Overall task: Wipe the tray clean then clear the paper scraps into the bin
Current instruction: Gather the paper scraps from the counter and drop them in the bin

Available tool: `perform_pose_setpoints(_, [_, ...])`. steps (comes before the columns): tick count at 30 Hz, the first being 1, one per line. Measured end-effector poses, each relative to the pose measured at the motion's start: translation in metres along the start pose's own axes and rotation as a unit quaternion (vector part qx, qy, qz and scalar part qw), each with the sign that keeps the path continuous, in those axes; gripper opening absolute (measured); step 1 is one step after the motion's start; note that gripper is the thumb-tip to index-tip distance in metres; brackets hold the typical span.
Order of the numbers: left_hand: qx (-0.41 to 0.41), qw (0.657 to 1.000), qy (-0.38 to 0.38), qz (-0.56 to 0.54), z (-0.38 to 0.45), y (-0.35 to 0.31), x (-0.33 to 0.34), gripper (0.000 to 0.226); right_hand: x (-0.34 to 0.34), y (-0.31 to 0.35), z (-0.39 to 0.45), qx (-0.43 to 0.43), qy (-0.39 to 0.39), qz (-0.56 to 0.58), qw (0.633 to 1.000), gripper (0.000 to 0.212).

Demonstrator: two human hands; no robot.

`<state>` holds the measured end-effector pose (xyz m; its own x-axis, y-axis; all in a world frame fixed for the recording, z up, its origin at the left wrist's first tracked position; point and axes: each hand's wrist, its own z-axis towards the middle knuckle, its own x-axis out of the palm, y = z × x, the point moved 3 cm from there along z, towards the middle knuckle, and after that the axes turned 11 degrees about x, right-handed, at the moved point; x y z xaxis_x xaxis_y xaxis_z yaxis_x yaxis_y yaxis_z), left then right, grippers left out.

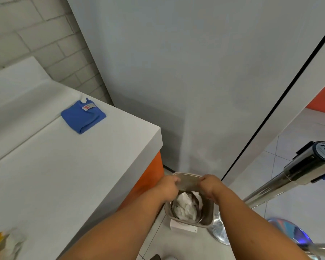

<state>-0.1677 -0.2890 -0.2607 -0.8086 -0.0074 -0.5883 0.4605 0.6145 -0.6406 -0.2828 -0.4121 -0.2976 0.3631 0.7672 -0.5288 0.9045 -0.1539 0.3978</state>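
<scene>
Down on the floor beside the orange-fronted worktop, we hold the tray tipped over the bin — left hand and right hand each curl a grip round its rim. It looks like thin, stiff metal, pale grey, probably light and a little slick, so its opposite edges seem the sensible hold. White crumpled paper scraps lie in the bin — soft, weightless stuff. A folded blue cloth rests on the worktop.

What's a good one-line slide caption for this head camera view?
Both hands, left hand and right hand, hold the tray tilted over the floor bin, paper scraps inside.
</scene>
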Motion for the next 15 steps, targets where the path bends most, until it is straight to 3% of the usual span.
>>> perform_pose_setpoints(5, [0.054,0.996,-0.065,0.014,-0.016,-0.017,-0.017,0.033,-0.012,0.023,-0.019,-0.064,-0.053,0.083,0.993,0.016])
perform_pose_setpoints(11, [0.187,0.945,-0.265,0.035,-0.075,-0.065,-0.082,0.023,-0.042,0.088,-0.098,-0.245,-0.116,0.194,0.943,0.015])
perform_pose_setpoints(15, [0.17,0.918,-0.357,0.005,-0.12,-0.064,-0.132,0.019,-0.033,0.133,-0.152,-0.33,-0.084,0.18,0.923,0.019])
